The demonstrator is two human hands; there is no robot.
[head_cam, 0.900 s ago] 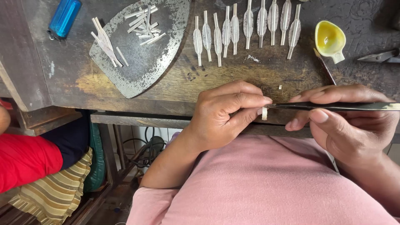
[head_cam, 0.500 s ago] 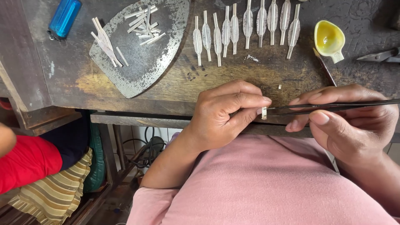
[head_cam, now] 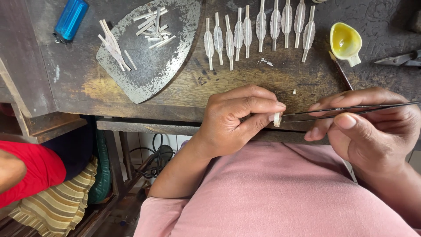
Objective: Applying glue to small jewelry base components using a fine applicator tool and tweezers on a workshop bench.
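At the edge of a worn wooden surface (head_cam: 263, 83), a person's left hand (head_cam: 239, 120) pinches a small pale metal piece (head_cam: 276, 119) between thumb and forefinger, while the right hand (head_cam: 368, 127) grips slim dark tweezers (head_cam: 351, 110) whose tips meet it. The piece looks light, thin and easily bent, best held by its edges. Leaf-shaped silver pieces (head_cam: 258, 28) lie in a row above, beside a yellow dish (head_cam: 345, 43).

A blue lighter (head_cam: 70, 19) lies at the far left of a worn wooden bench (head_cam: 184, 83). Beside it sits an iron-shaped metal plate (head_cam: 153, 66), then a row of leaf-shaped silver pieces (head_cam: 258, 30); a yellow dish (head_cam: 345, 43) stands far right.
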